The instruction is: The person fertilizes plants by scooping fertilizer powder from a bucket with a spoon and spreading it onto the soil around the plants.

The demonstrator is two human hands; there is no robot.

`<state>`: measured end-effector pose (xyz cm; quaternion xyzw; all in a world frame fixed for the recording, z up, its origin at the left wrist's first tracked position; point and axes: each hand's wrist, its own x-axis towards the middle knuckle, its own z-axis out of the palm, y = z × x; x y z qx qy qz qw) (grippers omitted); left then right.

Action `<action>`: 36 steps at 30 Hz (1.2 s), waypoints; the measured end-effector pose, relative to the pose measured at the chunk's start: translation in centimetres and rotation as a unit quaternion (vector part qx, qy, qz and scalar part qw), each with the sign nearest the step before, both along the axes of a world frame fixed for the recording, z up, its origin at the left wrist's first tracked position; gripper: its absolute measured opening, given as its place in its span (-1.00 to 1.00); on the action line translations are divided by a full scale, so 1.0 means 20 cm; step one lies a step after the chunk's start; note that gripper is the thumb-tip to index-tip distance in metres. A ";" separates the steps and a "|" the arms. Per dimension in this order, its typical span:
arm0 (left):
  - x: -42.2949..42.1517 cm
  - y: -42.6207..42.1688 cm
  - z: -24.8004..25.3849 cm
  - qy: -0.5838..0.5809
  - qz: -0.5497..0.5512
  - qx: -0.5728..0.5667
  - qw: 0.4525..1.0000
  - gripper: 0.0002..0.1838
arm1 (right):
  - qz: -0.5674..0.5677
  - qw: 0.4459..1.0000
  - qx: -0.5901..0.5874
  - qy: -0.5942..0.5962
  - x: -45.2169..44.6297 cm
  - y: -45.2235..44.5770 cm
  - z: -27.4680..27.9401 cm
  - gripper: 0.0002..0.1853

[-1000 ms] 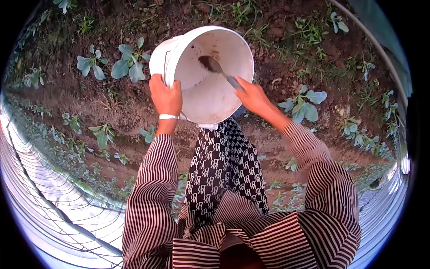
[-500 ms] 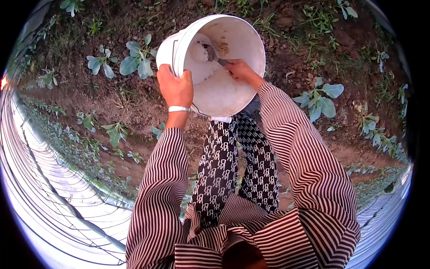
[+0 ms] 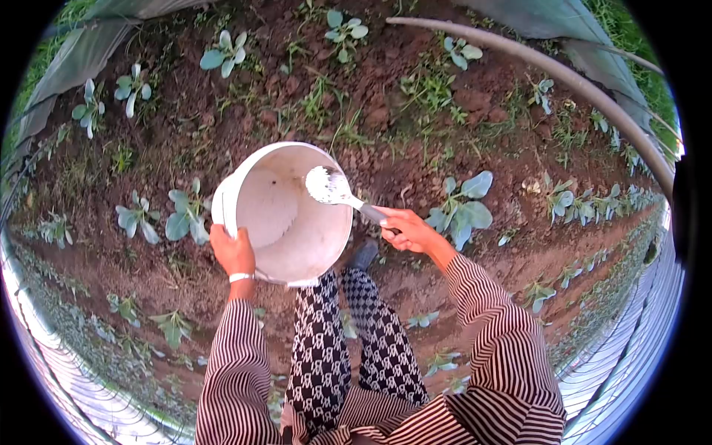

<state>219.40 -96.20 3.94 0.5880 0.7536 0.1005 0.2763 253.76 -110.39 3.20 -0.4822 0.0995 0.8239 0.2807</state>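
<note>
The bucket (image 3: 300,256) was smooth, off-white and round, probably plastic, its inner wall smudged brown in places. The spoon (image 3: 357,202) had a broad, pale head and a grey handle, and heaped on it lay white granules (image 3: 323,183), coarse and grainy. The sleeves (image 3: 493,311) were finely striped, dark on light, and the trousers (image 3: 320,356) bore a black-and-white pattern.

The bucket leaned in front of the person's legs, mouth turned up toward the head camera. A pale patch spread over its bottom with a dark speck in it; whether that was more of the granules could not be told. The spoon's loaded head sat over the bucket's mouth, its handle crossing the right side of the rim. The left hand (image 3: 233,256), a white band (image 3: 241,277) at its wrist, had its grip clamped on the bucket's left edge. The right hand (image 3: 406,230) had its grip wrapped about the spoon's handle.

Around them lay crumbly brown soil (image 3: 386,167) with weeds (image 3: 315,100). A broad-leaved plant (image 3: 463,211) grew just beside the right hand, and another (image 3: 185,215) beside the bucket, partly hidden by it. Beyond, a curved pole (image 3: 541,70) arched in front of some sheeting (image 3: 519,18).
</note>
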 end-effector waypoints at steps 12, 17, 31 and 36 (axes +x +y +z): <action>-0.06 0.06 0.02 -0.056 0.014 -0.047 0.997 -0.79 | -0.278 0.918 0.074 -0.272 0.71 0.57 -0.64 -0.44; -0.04 0.09 0.08 -0.087 0.044 -0.105 0.990 -0.77 | 0.022 0.739 0.048 -0.672 0.91 0.96 -1.18 -0.41; -0.05 0.17 0.07 -0.078 0.026 -0.101 0.991 -0.76 | -0.327 0.812 -0.040 -0.482 0.56 0.67 -1.37 -0.71; -0.07 0.20 0.07 -0.087 0.039 -0.117 0.989 -0.74 | -0.455 0.818 -0.103 -0.337 0.45 0.96 -1.38 -0.91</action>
